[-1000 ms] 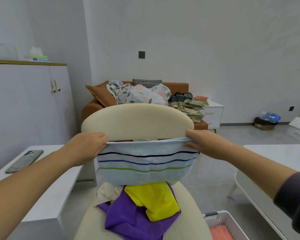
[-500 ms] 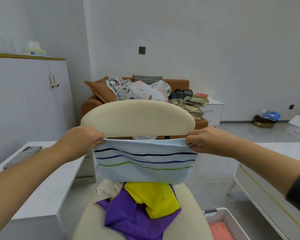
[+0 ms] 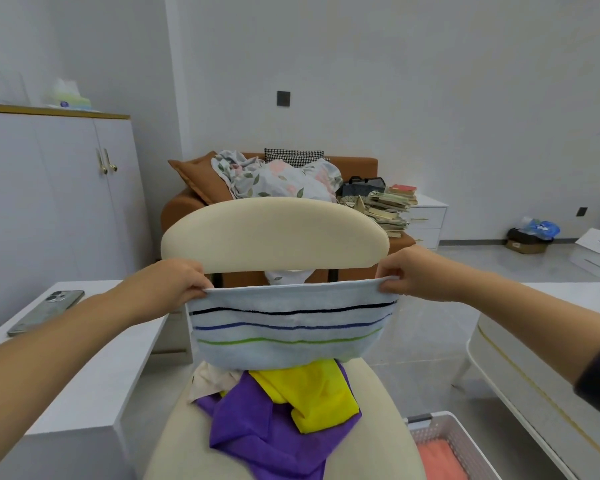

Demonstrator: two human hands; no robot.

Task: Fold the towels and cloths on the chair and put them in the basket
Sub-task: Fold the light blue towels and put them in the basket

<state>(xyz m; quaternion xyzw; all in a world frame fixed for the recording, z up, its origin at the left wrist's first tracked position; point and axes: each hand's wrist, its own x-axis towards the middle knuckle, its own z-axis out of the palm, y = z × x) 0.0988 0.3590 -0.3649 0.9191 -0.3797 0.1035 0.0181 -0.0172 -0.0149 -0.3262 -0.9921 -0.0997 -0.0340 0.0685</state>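
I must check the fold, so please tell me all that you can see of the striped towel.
The towel is pale blue and looks like terry, with three thin stripes: black, dark blue, green. It hangs stretched wide before the chair back. The left hand pinches its top left corner, the right hand its top right. Its lower edge hangs over the yellow cloth; whether they touch cannot be told.

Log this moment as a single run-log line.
striped towel: held up | left hand: pinches left top corner | right hand: pinches right top corner | chair: purple cloth, yellow cloth unfolded | basket: pink cloth inside
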